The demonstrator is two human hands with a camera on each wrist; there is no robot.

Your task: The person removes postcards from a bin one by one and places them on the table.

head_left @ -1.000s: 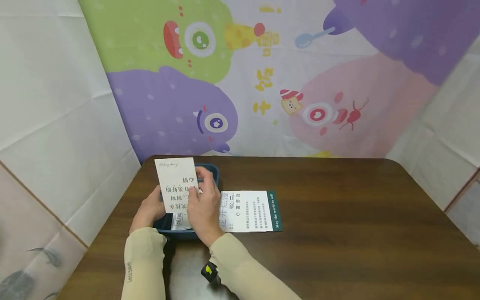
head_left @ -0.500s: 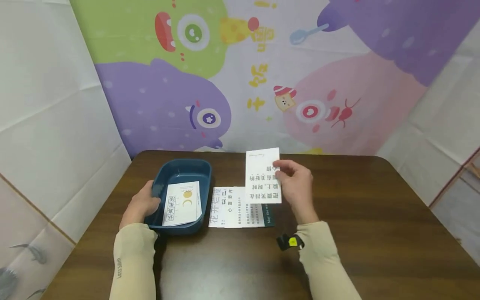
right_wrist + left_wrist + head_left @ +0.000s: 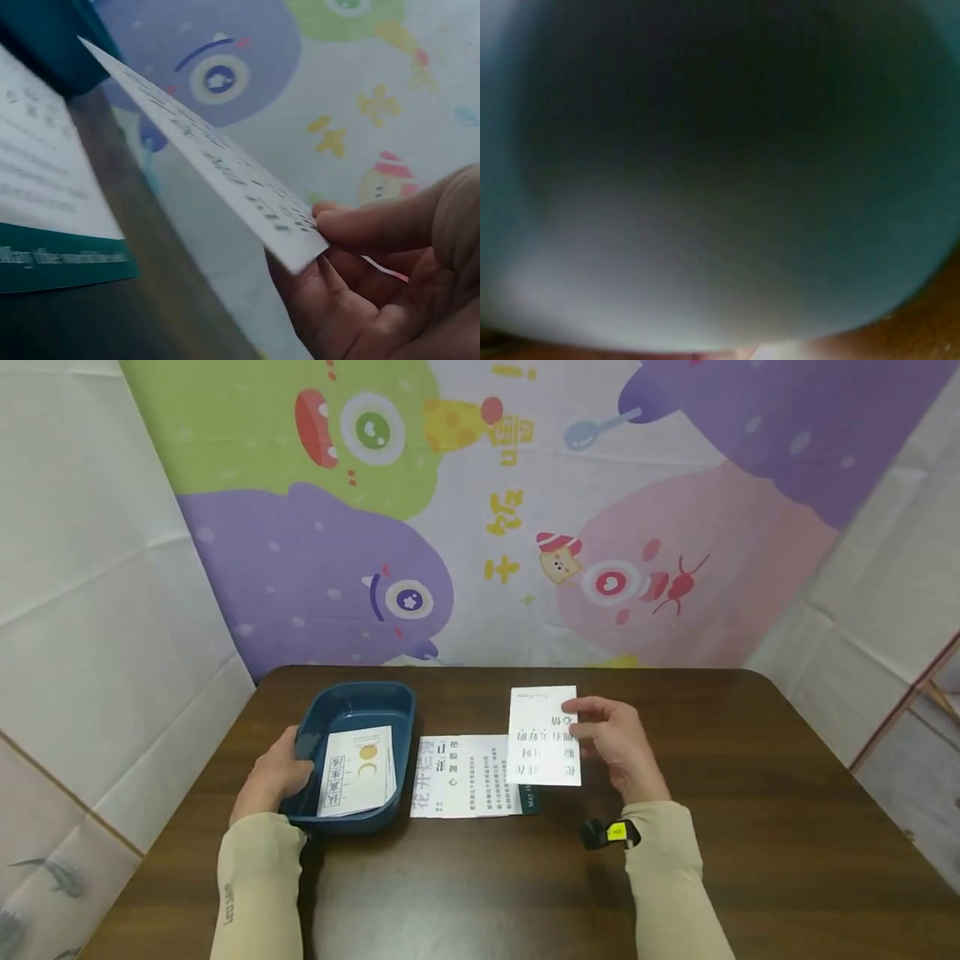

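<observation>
Between thumb and fingers, my right hand (image 3: 618,743) pinches the right edge of a white card (image 3: 542,727) printed with black characters. In the right wrist view this card (image 3: 202,157) is tilted and apart from the cards under it. Below it, a row of overlapping cards (image 3: 461,777) lies on the table, one with a green end strip (image 3: 67,259). My left hand (image 3: 273,777) grips the left side of a dark blue tray (image 3: 408,710), thumb over the rim. Several white cards (image 3: 356,772) lie stacked inside. The left wrist view is dark and blurred.
The brown wooden table (image 3: 487,885) extends in front and to the right. A cartoon-printed cloth (image 3: 480,510) hangs behind its far edge. White sheets (image 3: 82,527) stand at both sides.
My right hand has carried the white card from over the tray to the right, above the row, then slightly lower. The left hand stays at the tray's left side.
</observation>
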